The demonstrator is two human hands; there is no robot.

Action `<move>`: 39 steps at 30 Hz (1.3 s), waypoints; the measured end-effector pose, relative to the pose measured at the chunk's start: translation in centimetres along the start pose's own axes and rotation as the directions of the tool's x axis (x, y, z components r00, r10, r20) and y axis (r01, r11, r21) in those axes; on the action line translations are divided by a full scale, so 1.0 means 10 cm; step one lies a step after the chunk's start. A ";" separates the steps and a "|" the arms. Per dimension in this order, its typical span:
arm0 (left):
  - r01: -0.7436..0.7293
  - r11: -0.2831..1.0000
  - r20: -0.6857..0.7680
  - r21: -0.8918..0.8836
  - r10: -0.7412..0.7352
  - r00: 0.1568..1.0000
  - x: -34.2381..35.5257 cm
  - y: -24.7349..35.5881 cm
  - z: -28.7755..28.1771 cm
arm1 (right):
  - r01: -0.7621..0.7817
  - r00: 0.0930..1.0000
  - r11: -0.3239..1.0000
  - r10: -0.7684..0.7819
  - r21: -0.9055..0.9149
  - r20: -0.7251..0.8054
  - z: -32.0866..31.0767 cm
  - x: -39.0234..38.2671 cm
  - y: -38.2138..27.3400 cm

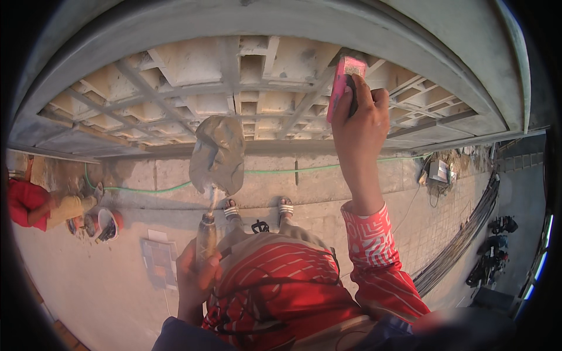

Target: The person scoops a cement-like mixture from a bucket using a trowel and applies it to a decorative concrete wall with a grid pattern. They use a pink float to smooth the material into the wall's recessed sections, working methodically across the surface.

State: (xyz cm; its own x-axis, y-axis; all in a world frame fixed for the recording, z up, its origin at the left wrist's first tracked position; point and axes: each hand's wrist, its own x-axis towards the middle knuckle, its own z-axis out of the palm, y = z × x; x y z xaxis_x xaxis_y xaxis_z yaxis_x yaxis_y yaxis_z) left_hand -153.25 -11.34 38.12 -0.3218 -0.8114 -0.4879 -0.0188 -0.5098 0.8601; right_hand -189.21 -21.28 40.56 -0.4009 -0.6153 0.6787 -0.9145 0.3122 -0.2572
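Observation:
My left hand (196, 272), low in front of my body, is closed around the worn handle of a trowel (206, 237). Its broad blade points away from me and bears grey mortar (216, 153). Farther up and to the right, my right hand (364, 120) grips a pink float (338, 93) by a dark grip, partly hidden by my fingers. The float is held up at the grey lattice wall (228, 64), near one of its diagonal ribs; whether it touches the surface cannot be made out.
A green hose (310, 169) runs along the wall's foot. At the left, a person in red (29, 203) is beside buckets (108, 223). Long rods (459, 245) lie on the right, with motorbikes (490, 257) beyond. My sandalled feet (285, 207) stand on concrete paving.

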 end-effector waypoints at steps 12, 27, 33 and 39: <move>0.015 1.000 -0.043 -0.022 -0.016 0.999 0.01 0.04 0.03 | -0.110 0.953 0.990 0.078 0.094 0.293 0.27 -0.41 0.21; 0.063 0.998 0.028 -0.013 -0.063 0.998 0.13 0.08 0.10 | -0.553 0.480 -0.823 -0.190 0.127 0.856 -0.20 -1.37 0.69; 0.072 0.997 0.084 0.008 -0.073 0.994 0.15 0.16 0.12 | -0.509 0.468 -0.853 -0.161 0.116 0.869 -0.27 -1.43 0.56; 0.062 0.998 0.133 0.033 -0.066 0.989 0.16 0.15 0.08 | -0.515 0.436 -0.854 -0.183 0.077 0.881 -0.33 -1.48 0.60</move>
State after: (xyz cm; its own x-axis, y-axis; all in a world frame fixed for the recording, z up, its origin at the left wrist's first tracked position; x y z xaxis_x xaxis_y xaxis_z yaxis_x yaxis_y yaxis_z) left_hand -154.50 -13.15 38.75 -0.4433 -0.7304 -0.5196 -0.0697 -0.5498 0.8324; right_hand -188.62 -7.91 31.22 -0.0544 -0.9632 -0.2631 0.9831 -0.0056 -0.1829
